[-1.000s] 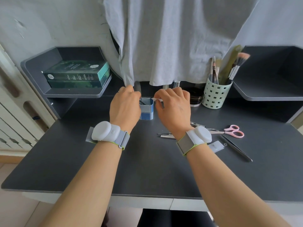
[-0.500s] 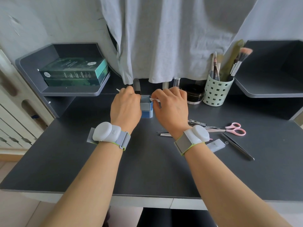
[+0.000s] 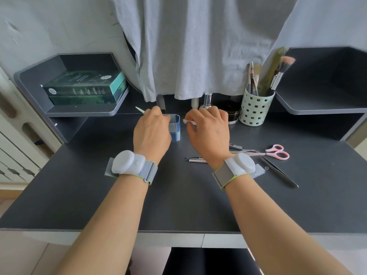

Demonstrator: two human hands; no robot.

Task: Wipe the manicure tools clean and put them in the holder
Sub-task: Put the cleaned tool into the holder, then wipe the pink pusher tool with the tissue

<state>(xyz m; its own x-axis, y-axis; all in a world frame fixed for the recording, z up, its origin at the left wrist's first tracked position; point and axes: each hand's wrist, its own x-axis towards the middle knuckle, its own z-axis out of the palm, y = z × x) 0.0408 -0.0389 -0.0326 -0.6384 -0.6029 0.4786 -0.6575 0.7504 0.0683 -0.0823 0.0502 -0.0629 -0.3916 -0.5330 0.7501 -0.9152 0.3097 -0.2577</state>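
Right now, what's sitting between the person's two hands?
In the head view, a small blue box stands on the desk between the left hand and the right hand, nearer the left.

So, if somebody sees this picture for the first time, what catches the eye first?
Probably the two hands at the middle of the desk: the left hand holds a thin white stick beside a small blue box, and the right hand pinches a white wipe. Next come the pink scissors lying to the right, and the green cup of brushes behind them.
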